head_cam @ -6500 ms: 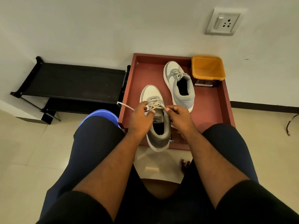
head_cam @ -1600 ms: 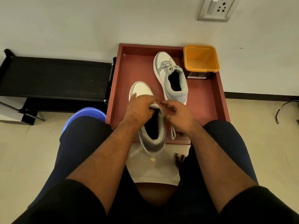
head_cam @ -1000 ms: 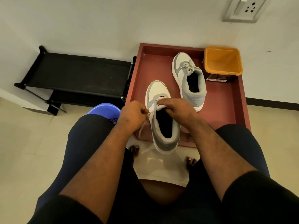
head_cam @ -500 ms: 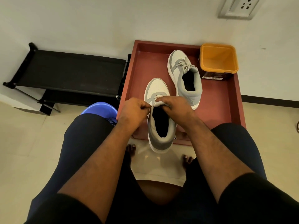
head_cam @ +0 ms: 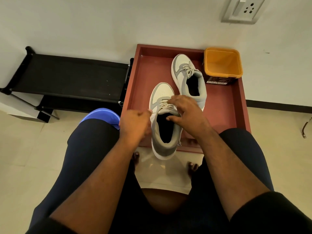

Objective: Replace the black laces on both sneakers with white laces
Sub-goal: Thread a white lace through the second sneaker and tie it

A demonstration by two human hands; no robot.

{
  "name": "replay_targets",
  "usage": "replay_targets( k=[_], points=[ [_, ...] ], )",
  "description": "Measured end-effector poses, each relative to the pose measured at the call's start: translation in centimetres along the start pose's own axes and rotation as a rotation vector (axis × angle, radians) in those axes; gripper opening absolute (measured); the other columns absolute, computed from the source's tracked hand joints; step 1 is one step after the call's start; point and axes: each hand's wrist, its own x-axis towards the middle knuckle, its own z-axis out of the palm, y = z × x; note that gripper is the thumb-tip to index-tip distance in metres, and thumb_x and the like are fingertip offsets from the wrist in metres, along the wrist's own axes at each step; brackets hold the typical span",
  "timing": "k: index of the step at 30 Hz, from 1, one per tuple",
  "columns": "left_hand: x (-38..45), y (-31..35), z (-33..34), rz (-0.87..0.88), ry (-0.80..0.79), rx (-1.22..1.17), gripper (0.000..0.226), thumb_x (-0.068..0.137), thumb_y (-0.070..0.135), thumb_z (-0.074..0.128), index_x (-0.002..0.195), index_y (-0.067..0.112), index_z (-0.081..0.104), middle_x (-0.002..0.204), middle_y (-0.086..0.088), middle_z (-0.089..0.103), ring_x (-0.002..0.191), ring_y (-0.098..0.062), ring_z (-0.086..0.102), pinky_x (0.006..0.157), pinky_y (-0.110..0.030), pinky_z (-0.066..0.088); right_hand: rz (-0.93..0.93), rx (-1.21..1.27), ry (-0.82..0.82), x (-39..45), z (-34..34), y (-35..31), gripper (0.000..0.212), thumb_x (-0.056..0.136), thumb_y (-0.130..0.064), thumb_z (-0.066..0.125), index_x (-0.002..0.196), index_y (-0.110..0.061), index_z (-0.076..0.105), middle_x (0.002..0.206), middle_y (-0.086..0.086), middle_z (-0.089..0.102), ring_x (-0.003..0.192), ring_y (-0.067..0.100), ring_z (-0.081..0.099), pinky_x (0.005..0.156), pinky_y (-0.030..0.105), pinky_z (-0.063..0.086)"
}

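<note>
Sneakers: near sneaker (head_cam: 166,122) lies at the tray's front edge, heel overhanging that edge toward the person, toe toward the wall; long axis front-to-back, tilted slightly leftward at the toe. White laces (head_cam: 166,105) run across its eyelets.

Far sneaker (head_cam: 189,80) sits further back on the tray (head_cam: 224,105), right of centre, same general heading, toe toward the back edge and angled a little left. Its laces (head_cam: 187,70) are tied in a bow.

Change since half a second ago: left hand (head_cam: 135,124) has come away from the tongue and now sits at the sneaker's left side, blurred in motion, fingers curled; whether it pinches a lace end cannot be told. Right hand (head_cam: 187,110) has stayed on the sneaker, but its fingers have spread: they now lie over the lacing and right collar, thumb at the mouth of the shoe, holding it steady. Compared with a second ago, no loose lace trails out to the left.

Orange tub (head_cam: 222,65) stands at the tray's back right corner, just beside the far sneaker. Black rack (head_cam: 67,76) stands left of the tray against the wall. Blue basin (head_cam: 101,114) shows partly behind the left knee, near the tray's front left corner. Wall socket (head_cam: 243,10) above.
</note>
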Motion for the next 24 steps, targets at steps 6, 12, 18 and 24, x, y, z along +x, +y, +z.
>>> replay_targets(
  k=[6,12,18,24],
  points=[
    [0.6,-0.1,1.9,-0.227,-0.054,-0.320,0.043,0.088,0.042,0.066,0.095,0.000,0.068,0.078,-0.008,0.063,0.067,-0.020,0.055,0.061,-0.030,0.044,-0.095,-0.114,0.092,-0.5,0.7,-0.3,0.028,0.078,-0.012,0.075,0.105,-0.009,0.067,0.116,0.005,0.063,0.113,0.025,0.053,0.097,0.024,0.032],
    [0.4,0.3,2.7,-0.101,-0.075,-0.484,0.015,0.086,0.016,0.072,0.097,0.007,0.074,0.088,-0.008,0.074,0.077,-0.016,0.070,0.071,-0.031,0.058,-0.227,-0.164,0.158,-0.2,1.0,-0.5,0.019,0.084,-0.013,0.065,0.102,-0.005,0.067,0.111,0.008,0.066,0.104,0.025,0.058,0.093,0.031,0.042],
    [0.6,0.2,2.6,-0.068,-0.029,-0.403,0.017,0.090,0.017,0.067,0.074,0.011,0.070,0.083,-0.018,0.072,0.068,-0.022,0.062,0.060,-0.036,0.054,-0.204,-0.119,0.164,0.2,1.7,-1.2,0.018,0.094,-0.018,0.053,0.102,-0.004,0.062,0.099,0.012,0.066,0.088,0.028,0.057,0.080,0.035,0.043],
    [1.0,-0.1,2.8,-0.084,0.007,-0.359,0.020,0.092,0.017,0.065,0.073,0.010,0.068,0.070,-0.008,0.065,0.065,-0.018,0.060,0.063,-0.032,0.057,-0.078,0.010,0.119,0.4,2.4,-1.1,0.019,0.099,-0.025,0.047,0.102,-0.010,0.057,0.097,0.006,0.063,0.085,0.018,0.051,0.074,0.034,0.043]
  ],
)
